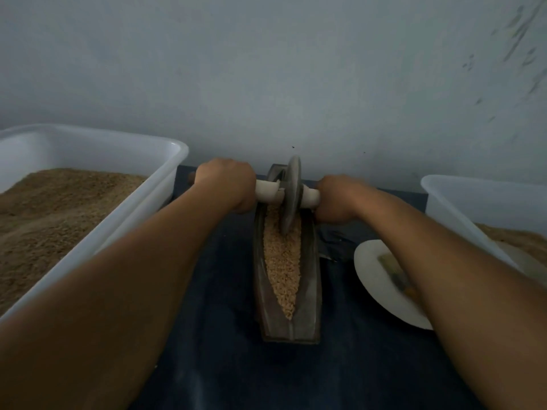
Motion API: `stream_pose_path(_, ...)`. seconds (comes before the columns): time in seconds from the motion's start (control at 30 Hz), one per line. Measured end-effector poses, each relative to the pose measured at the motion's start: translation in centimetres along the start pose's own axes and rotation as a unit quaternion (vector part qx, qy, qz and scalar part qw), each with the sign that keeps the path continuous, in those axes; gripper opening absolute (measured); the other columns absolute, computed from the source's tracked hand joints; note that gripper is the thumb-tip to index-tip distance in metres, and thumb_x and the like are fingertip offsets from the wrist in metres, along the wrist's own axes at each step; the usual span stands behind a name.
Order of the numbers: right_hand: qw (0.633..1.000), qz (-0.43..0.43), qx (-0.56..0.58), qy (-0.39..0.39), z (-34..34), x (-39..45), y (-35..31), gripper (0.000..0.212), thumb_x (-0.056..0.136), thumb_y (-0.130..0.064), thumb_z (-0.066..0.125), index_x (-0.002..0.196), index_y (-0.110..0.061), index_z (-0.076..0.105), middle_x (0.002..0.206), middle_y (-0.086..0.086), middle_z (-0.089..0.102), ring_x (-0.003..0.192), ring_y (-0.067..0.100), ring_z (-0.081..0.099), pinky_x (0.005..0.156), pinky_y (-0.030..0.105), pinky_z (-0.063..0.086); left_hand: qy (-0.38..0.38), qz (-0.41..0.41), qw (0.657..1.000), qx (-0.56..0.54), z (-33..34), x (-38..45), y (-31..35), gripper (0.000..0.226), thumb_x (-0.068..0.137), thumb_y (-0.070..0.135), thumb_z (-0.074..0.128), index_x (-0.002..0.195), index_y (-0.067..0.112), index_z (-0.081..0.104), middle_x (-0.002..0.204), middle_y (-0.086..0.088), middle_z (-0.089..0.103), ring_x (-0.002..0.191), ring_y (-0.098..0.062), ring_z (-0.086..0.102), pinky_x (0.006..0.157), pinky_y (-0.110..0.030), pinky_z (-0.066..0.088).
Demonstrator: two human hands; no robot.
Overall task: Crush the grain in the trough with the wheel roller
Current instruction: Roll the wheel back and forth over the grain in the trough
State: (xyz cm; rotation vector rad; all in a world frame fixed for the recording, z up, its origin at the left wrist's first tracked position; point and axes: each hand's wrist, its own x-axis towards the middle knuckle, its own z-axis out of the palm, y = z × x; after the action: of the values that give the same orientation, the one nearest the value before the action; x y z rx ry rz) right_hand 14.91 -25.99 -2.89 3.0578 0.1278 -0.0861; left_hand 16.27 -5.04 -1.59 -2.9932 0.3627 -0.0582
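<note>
A long dark metal trough (312, 294) lies lengthwise on the dark table, pointing away from me. Tan grain (281, 267) fills its groove. A grey metal wheel roller (291, 193) stands upright in the far part of the trough, its lower rim sunk in the grain. A pale wrapped axle runs through the wheel. My left hand (226, 183) is closed around the axle's left end. My right hand (337, 198) is closed around the right end. Both arms are stretched out forward.
A large white plastic tub (142, 208) of brown ground meal stands at the left. Another white tub (455, 208) with similar meal stands at the right. A white plate (376, 276) holding a brush lies under my right forearm. A pale wall rises just behind the trough.
</note>
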Motion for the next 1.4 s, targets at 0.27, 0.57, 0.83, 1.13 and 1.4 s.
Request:
stream_pose_path(0.27, 0.987, -0.014, -0.038, 0.153, 1.6, -4.8, -1.1, 0.026, 0.074, -0.040, 0.067, 0.098, -0.033, 0.059, 0.089, -0.003, 0.064, 0.073, 0.022, 0.058, 0.052, 0.028, 0.031, 0.005, 0.009, 1.000, -0.007, 1.1, -3.7, -0.4, 0.044, 0.078, 0.034, 0.073, 0.115, 0.015, 0.058, 0.089, -0.003, 0.055, 0.080, -0.022, 0.053, 0.077, -0.038, 0.052)
stream_pose_path(0.57, 0.946, -0.038, -0.058, 0.316, 2.9, -13.1, -3.8, 0.020, 0.077, -0.025, 0.071, 0.087, -0.023, 0.054, 0.075, -0.003, 0.059, 0.063, 0.021, 0.050, 0.061, 0.032, 0.025, 0.059, 0.065, 0.996, -0.008, 1.6, -10.7, -1.3, 0.034, 0.083, 0.044, 0.067, 0.107, 0.025, 0.052, 0.097, 0.003, 0.062, 0.081, -0.015, 0.057, 0.079, -0.035, 0.053)
stream_pose_path(0.83, 0.935, -0.043, -0.030, 0.351, 3.7, -14.9, -3.6, 0.030, 0.072, -0.023, 0.079, 0.091, -0.020, 0.056, 0.073, -0.002, 0.059, 0.059, 0.019, 0.046, 0.061, 0.031, 0.026, 0.148, 0.074, 0.986, 0.000, 2.1, -12.6, -1.2, 0.041, 0.079, 0.046, 0.067, 0.093, 0.030, 0.033, 0.087, 0.008, 0.051, 0.073, -0.012, 0.049, 0.064, -0.031, 0.038)
stream_pose_path(1.13, 0.961, -0.010, -0.027, 0.275, 3.3, -7.6, -1.9, 0.033, 0.078, -0.033, 0.070, 0.098, -0.021, 0.047, 0.090, 0.001, 0.060, 0.069, 0.026, 0.056, 0.051, 0.031, 0.020, 0.053, 0.000, 0.999, -0.010, 1.3, -6.2, -0.1, 0.039, 0.081, 0.039, 0.071, 0.111, 0.024, 0.052, 0.090, 0.002, 0.052, 0.078, -0.018, 0.049, 0.067, -0.036, 0.040)
stream_pose_path(1.4, 0.995, -0.008, 0.017, 0.097, 1.5, -0.9, 0.6, 0.029, 0.075, -0.043, 0.067, 0.102, -0.033, 0.060, 0.103, -0.001, 0.068, 0.079, 0.021, 0.058, 0.061, 0.030, 0.041, 0.031, -0.010, 0.999, 0.006, -0.1, -0.4, 0.4, 0.038, 0.077, 0.031, 0.069, 0.112, 0.021, 0.061, 0.096, -0.004, 0.060, 0.081, -0.023, 0.050, 0.069, -0.037, 0.040)
